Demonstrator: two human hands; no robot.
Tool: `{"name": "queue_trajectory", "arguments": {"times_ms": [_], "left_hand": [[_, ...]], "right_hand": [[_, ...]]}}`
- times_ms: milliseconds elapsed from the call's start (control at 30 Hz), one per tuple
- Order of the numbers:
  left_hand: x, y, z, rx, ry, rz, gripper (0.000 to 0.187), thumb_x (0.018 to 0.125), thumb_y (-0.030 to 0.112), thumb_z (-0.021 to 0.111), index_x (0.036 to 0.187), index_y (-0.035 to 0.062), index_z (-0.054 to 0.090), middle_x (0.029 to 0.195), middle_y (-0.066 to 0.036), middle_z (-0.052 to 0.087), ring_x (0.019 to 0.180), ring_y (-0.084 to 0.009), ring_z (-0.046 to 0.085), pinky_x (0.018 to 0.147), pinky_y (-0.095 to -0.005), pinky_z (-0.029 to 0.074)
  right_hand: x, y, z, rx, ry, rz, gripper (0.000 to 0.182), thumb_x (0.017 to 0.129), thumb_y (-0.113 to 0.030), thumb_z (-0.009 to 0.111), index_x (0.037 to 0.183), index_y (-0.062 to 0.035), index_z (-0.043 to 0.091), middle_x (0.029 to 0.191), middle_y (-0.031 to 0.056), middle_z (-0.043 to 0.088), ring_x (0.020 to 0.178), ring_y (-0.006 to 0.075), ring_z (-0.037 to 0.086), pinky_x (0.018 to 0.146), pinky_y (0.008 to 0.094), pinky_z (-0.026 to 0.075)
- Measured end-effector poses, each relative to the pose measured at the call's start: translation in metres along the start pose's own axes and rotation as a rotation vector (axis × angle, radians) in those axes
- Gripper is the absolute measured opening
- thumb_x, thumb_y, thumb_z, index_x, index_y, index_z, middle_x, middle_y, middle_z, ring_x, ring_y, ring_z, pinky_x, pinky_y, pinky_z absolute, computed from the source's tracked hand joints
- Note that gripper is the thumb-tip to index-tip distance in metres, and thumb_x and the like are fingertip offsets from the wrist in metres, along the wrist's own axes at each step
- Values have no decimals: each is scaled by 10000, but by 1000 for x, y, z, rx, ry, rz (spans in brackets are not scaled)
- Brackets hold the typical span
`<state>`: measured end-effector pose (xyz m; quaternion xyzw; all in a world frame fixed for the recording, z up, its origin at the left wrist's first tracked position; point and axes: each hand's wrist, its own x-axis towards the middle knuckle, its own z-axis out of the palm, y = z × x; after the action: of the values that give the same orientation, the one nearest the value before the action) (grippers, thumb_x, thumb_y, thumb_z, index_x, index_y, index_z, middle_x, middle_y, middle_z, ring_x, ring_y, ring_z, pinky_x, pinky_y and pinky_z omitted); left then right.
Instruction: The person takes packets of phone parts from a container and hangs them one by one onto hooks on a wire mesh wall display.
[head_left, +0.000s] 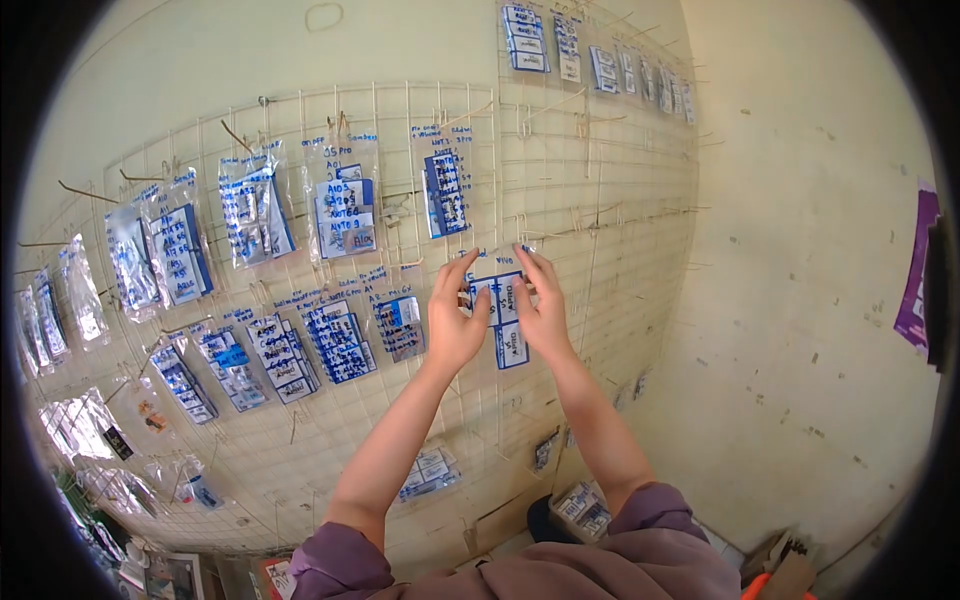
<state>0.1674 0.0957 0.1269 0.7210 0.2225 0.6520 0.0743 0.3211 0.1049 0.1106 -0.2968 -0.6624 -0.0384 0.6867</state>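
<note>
A clear plastic bag (pixel 511 347) with blue-edged white labels and blue handwriting hangs in front of the wire grid, between my two hands. My left hand (pixel 459 315) is at the bag's upper left side, thumb in front and fingers reaching up to its top edge. On the opposite side, my right hand (pixel 541 312) holds the upper right edge in the same way. The fingertips partly cover the writing at the top. Just above my left hand hangs another labelled bag (pixel 447 195), apart from my fingers. To the left is a smaller bag (pixel 400 328).
A white wire grid (pixel 590 170) with protruding hooks covers the wall. Several labelled bags (pixel 345 200) hang on its left side, and more (pixel 525 40) at the upper right. Below are a hanging packet (pixel 430 472) and a box of packets (pixel 582 508). A bare side wall (pixel 790 300) stands right.
</note>
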Motion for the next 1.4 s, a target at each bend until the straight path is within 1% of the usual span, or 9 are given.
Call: {"name": "queue_trajectory", "arguments": {"times_ms": [267,433,533,667,767,867,933,1267,1400], "left_hand": [[-5,-26,-4,29,-66,-63,581,831,3,646,1398,39,521,1315,-179,556,959,-263,599,804,-335,515],[-12,-61,6,223,-11,110,676,833,-11,662,1460,47,417,1394,-225,478,1147,-305,575,888,-372,524],[-20,-65,4,102,58,-93,665,856,-21,653,1467,75,408,1409,-225,461,1149,-347,591,880,-373,538],[-26,-97,4,167,55,-24,609,891,-31,613,1456,105,432,1419,-210,461,1083,-359,624,850,-376,556],[-24,-113,4,290,52,64,615,882,-58,613,1454,97,447,1443,-168,461,933,-243,622,721,-316,550],[-19,-127,6,362,41,-22,632,888,-61,593,1473,118,436,1457,-150,468,959,-266,637,753,-331,554],[-17,-138,7,387,16,-65,621,906,-10,569,1491,120,405,1494,-141,441,1141,-361,611,870,-399,554],[-23,-151,17,667,-20,-78,652,873,-10,564,1494,86,391,1560,-73,370,1159,-322,610,843,-395,565],[-34,-130,11,875,-129,-95,680,818,-29,589,1472,86,438,1578,-58,351,952,-302,649,736,-363,579]], "right_hand": [[-6,26,10,-47,-159,-19,578,922,-62,629,1470,-90,446,1414,189,464,1246,336,528,985,365,469],[-11,33,20,-45,-208,22,700,872,-43,677,1506,-164,407,1468,212,384,1263,357,511,949,375,502],[-24,47,25,-37,-185,3,736,858,-15,679,1510,-223,405,1472,240,353,1230,385,535,913,387,527],[-35,66,36,-83,-170,11,761,854,-6,679,1515,-251,392,1458,262,350,1146,399,588,909,397,533],[-33,75,45,-64,-183,61,768,852,-8,681,1516,-263,390,1457,268,349,1163,411,573,912,401,531],[-27,88,57,-56,-214,114,787,841,-17,693,1517,-277,385,1459,277,342,1210,435,539,917,417,529],[-24,102,67,-59,-238,139,798,834,-28,702,1518,-283,381,1463,282,335,1226,448,526,921,428,527],[-25,134,99,-328,-251,83,839,787,-101,745,1514,-310,382,1507,282,285,1323,509,384,1079,524,384],[-35,122,94,-371,-229,160,812,791,-112,740,1504,-299,399,1506,278,287,1320,506,387,1066,515,394]]}}
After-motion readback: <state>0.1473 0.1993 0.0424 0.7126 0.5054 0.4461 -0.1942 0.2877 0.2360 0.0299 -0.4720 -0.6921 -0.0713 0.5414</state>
